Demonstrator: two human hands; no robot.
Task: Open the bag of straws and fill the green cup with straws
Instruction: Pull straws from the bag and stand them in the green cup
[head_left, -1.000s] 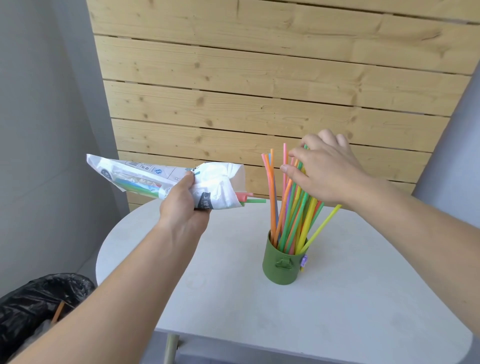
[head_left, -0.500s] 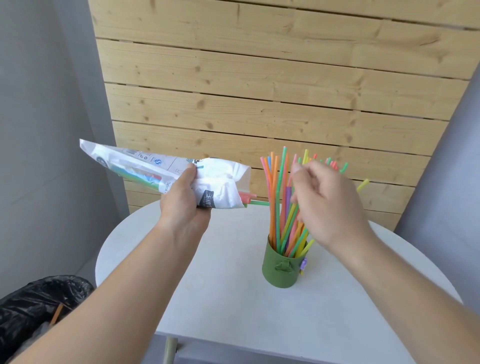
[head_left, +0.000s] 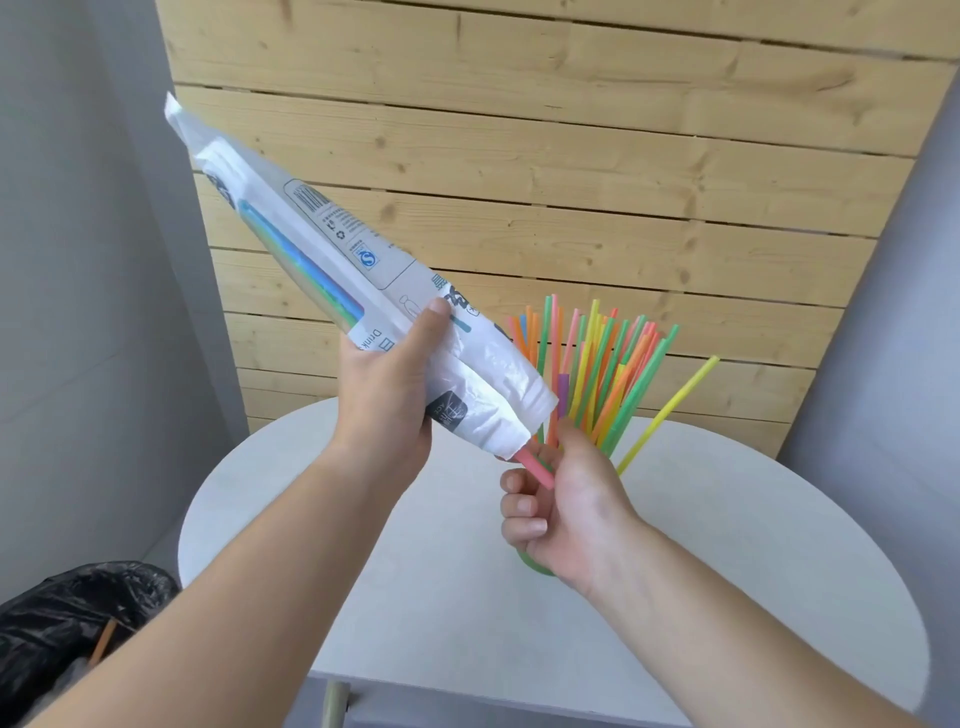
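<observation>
Straws (head_left: 597, 374) in many colours stand fanned out in the green cup (head_left: 530, 564), which sits on a round white table (head_left: 727, 571) and is mostly hidden behind the right hand (head_left: 566, 509). That hand pinches a pink straw (head_left: 535, 467) poking from the open lower end of the bag (head_left: 363, 280). The left hand (head_left: 389, 395) is wrapped around the bag, holding it tilted, closed end up to the left, above the table. Behind the table are a wall of pale wooden planks (head_left: 571, 156) and grey walls (head_left: 78, 260). A black bin liner (head_left: 67, 623) sits lower left. The bag shows a barcode, a blue "S" logo and the word "Drink"; the other print is too small to read.
</observation>
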